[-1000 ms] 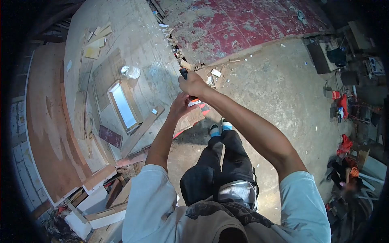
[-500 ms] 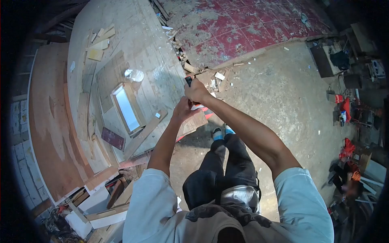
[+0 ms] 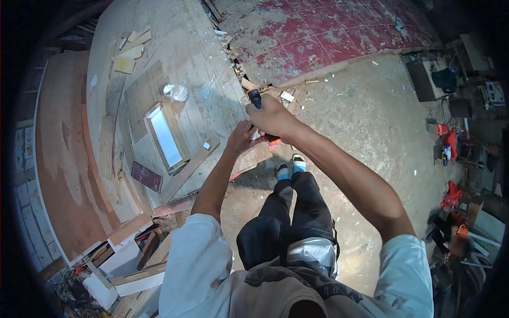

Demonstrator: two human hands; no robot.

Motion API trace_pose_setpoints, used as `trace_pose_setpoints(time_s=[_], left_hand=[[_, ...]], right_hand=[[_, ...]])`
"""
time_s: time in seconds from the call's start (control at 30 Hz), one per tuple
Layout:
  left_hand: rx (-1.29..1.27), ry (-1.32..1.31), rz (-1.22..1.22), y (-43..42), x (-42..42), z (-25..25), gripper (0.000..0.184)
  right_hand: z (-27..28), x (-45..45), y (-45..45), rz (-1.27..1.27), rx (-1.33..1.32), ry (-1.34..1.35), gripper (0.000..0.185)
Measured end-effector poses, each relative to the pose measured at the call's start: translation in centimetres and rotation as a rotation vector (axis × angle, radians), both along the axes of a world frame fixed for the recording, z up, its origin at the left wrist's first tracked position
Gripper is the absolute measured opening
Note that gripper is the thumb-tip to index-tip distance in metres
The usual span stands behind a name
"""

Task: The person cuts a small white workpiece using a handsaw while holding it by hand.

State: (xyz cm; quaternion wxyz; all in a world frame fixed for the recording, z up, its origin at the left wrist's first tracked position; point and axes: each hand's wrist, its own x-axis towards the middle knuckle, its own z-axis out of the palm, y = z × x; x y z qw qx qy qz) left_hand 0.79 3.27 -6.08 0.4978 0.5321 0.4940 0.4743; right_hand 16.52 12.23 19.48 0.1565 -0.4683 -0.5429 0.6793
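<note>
My right hand (image 3: 273,116) is closed around a black tool handle (image 3: 255,97) with orange at its end; the rest of the tool is mostly hidden under the hand. Just left of it, at the table's edge, my left hand (image 3: 244,139) has its fingers bent near something small and pale, too hidden to make out. On the wooden table (image 3: 175,37), a clear container (image 3: 176,93) stands behind a wooden frame (image 3: 167,139) with a bright white inside. A long wood strip (image 3: 190,170) bearing a small white block (image 3: 206,146) lies nearer my left forearm.
A dark red block (image 3: 147,176) and wood scraps (image 3: 125,64) lie on the table. Wood debris (image 3: 286,96) is on the floor beyond my right hand. White boards (image 3: 139,286) lean at the lower left. Tools and red items (image 3: 450,143) crowd the right side.
My right hand has shifted slightly right and away from my left hand, showing more of the black handle. The fingers of my left hand have loosened a little.
</note>
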Motion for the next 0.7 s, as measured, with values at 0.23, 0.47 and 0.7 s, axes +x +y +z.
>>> trace_pose_setpoints(time_s=[0.23, 0.47, 0.7], left_hand=[[0.129, 0.176, -0.101, -1.0, -1.6, -0.4, 0.041], [-0.052, 0.342, -0.003, -0.9, -1.6, -2.8, 0.039], [-0.252, -0.145, 0.011, -0.3, -0.9, -1.2, 0.039]], right_hand=[[-2.5, -0.8, -0.5, 0.054, 0.075, -0.04, 0.027], [-11.6, -4.1, 0.6, 0.058, 0.084, -0.241, 0.043], [-2.6, -1.0, -0.2, -0.004, -0.038, -0.014, 0.029]])
